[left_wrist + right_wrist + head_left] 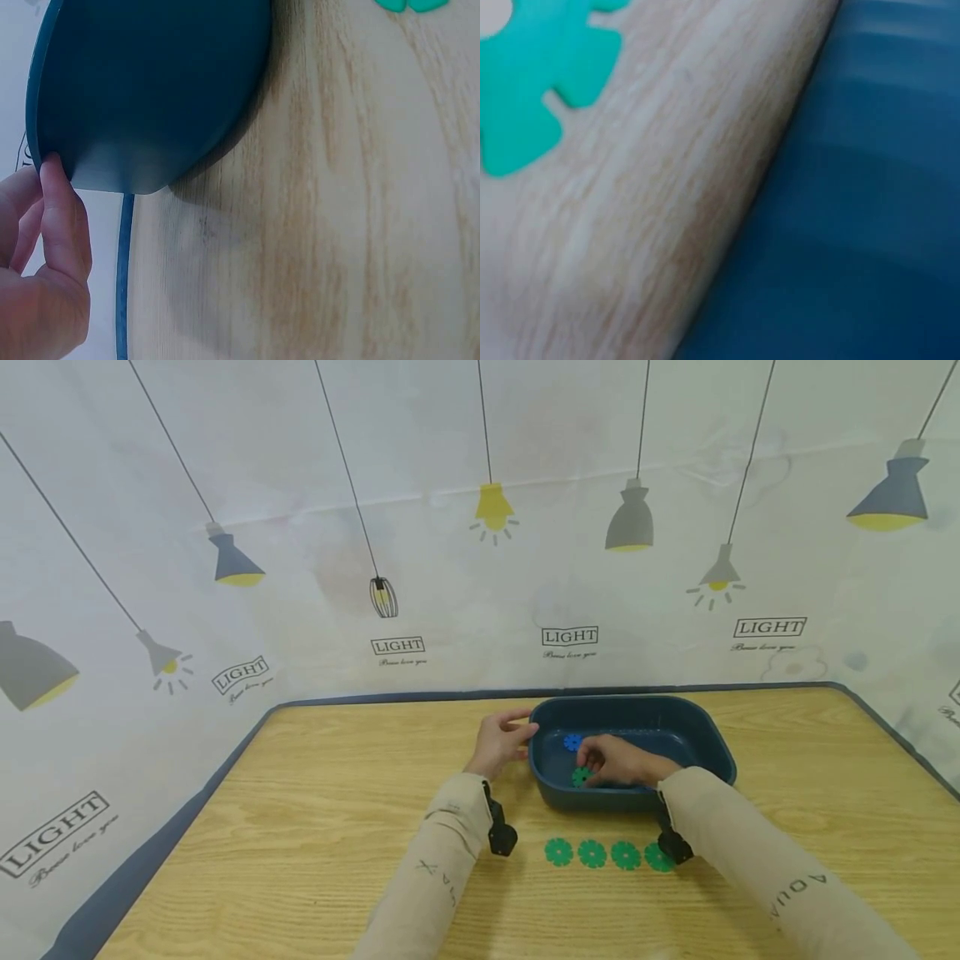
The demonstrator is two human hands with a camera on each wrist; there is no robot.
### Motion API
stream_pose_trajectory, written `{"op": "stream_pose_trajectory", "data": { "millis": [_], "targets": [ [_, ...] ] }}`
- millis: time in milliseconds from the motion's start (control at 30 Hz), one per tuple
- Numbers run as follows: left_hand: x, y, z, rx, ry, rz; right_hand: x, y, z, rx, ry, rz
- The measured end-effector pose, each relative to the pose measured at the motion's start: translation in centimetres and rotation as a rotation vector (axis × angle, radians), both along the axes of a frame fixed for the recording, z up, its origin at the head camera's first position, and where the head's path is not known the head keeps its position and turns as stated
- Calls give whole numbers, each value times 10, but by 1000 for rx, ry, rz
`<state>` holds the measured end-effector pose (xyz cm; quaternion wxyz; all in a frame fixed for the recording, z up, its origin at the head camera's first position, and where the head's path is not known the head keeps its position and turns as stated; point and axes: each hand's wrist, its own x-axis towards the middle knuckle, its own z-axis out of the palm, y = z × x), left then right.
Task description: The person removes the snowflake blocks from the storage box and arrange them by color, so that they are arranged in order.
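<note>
A dark blue rectangular basin (633, 799) with rounded corners stands on the table. My left hand (501, 743) grips its left rim; in the left wrist view the fingers (58, 217) of that hand meet the basin wall (150, 97). Inside the basin, my right hand (615, 760) pinches a green notched plastic disc (581, 777), a snowflake-type building piece, low near the front wall. Just beyond those fingers lies a blue disc (572, 742) of the same shape on the basin floor. The right hand is out of its own wrist view.
Several green notched discs (592, 853) lie in a row on the wooden table (300, 827) in front of the basin. The rightmost disc (658, 857) is partly covered by the right wrist camera (675, 845). A lamp-patterned wall covering (465, 568) rises behind the table.
</note>
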<state>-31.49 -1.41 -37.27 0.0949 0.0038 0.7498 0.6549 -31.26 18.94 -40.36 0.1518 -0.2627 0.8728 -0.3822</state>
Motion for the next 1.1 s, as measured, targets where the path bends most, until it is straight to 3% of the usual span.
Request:
{"op": "stream_pose_trajectory", "data": {
  "millis": [67, 300, 533, 833, 1100],
  "targets": [
    [5, 1, 5, -8, 3, -2, 0, 1, 0, -5, 0, -4],
    [6, 1, 5, -2, 12, -9, 1, 6, 1, -24, -2, 1],
    [5, 1, 3, -1, 23, -7, 5, 10, 10, -21, 57, 22],
    [-16, 0, -20, 29, 12, -10, 18, 22, 25, -15, 117, 9],
    [-18, 1, -25, 6, 31, 22, 30, 39, 41, -47, 150, 20]
  ]
}}
